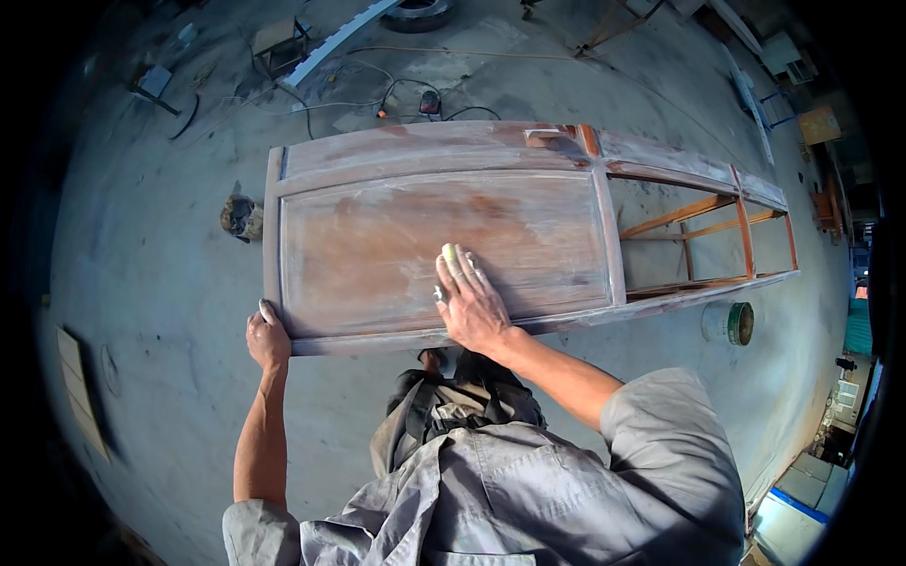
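Note:
A long wooden furniture frame (610,236) lies across in front of me, its reddish-brown wood covered with pale dust. My right hand (472,304) lies on its large inset panel (368,241), fingers stretched out and pointing away from me. Yellowish and white wrappings or smears show on some fingertips, and a small white bit is by the thumb. Whether anything thin is under the palm is hidden. At the near left corner, my left hand (268,338) is wrapped round the frame's edge. A small pale and brown piece (543,138) rests on the far rail.
A round green-rimmed tin (741,324) lies beyond the frame's right near edge. Left of the frame is a log-like block (243,219). Cables and a dark red device (430,102) lie behind, with a tyre (418,14) farther off. A slatted board (80,387) is at the left.

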`<state>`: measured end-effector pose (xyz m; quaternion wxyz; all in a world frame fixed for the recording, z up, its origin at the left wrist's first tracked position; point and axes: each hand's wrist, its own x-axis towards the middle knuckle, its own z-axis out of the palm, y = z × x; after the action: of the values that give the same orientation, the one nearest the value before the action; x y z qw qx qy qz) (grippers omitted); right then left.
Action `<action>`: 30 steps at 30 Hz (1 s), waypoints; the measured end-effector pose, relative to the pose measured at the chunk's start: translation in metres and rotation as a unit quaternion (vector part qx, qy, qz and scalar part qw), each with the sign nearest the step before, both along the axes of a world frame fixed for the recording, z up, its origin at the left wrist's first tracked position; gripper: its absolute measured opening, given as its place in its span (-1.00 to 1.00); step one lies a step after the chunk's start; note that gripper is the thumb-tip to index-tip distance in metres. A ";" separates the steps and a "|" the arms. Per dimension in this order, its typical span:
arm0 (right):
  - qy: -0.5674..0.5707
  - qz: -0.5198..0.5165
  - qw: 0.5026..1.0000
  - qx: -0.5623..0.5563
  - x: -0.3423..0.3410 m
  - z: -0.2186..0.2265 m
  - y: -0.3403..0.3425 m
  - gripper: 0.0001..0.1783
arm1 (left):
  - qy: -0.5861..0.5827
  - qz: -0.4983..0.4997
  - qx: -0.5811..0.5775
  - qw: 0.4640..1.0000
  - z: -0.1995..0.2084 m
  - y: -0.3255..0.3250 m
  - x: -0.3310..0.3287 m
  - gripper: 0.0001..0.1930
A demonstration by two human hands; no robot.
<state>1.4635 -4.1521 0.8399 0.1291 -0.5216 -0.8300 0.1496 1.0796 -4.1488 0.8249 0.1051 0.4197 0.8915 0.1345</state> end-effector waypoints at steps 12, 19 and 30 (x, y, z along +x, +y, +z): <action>-0.033 -0.029 0.998 0.037 -0.001 -0.012 0.052 -0.22 | -0.003 -0.017 0.038 0.999 -0.009 -0.002 -0.005 -0.44; -0.045 -0.030 0.998 0.030 0.117 -0.007 0.067 -0.31 | -0.004 -0.002 0.016 1.000 -0.010 -0.009 -0.012 -0.47; 0.186 -0.044 0.982 0.013 0.019 0.025 0.135 -0.52 | -0.008 0.024 0.048 0.999 -0.010 -0.008 -0.010 -0.46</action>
<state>1.4823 -4.0171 0.8651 0.2941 -0.5188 -0.7698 0.2275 1.0692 -4.1567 0.8151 0.0887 0.4013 0.8931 0.1832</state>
